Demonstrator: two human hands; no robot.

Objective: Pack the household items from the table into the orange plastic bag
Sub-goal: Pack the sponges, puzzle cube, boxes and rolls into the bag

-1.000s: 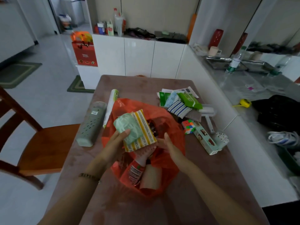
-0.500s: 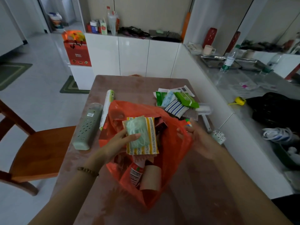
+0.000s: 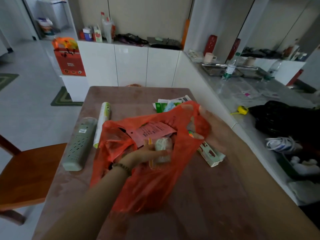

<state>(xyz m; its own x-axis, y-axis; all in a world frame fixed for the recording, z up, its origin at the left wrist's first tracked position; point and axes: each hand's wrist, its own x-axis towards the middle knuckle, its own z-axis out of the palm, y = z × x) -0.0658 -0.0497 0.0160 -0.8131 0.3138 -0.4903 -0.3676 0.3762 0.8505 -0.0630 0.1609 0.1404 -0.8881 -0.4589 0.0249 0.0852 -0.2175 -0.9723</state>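
Observation:
The orange plastic bag (image 3: 155, 184) stands open in the middle of the brown table (image 3: 207, 196). My left hand (image 3: 140, 156) is inside its mouth, holding the pale green packet and yellow-striped pack (image 3: 161, 148). My right hand (image 3: 209, 129) grips the bag's right rim and lifts it up. A pink printed sheet (image 3: 152, 130) lies inside the bag. On the table stay a grey-green perforated case (image 3: 80, 144), a white-green roll (image 3: 102, 123), a long mint box (image 3: 211, 155) and green and white packets (image 3: 166, 105) behind the bag.
A wooden chair (image 3: 26, 174) stands at the table's left side. White cabinets (image 3: 129, 66) are behind, with a red gift bag (image 3: 69, 59) on a low stand. A grey counter (image 3: 251, 94) on the right holds a bottle, a yellow tape measure and a black bag.
My left hand pushed the green packet and striped pack down into the bag. My right hand took the bag's right rim and raised it, hiding part of the items behind.

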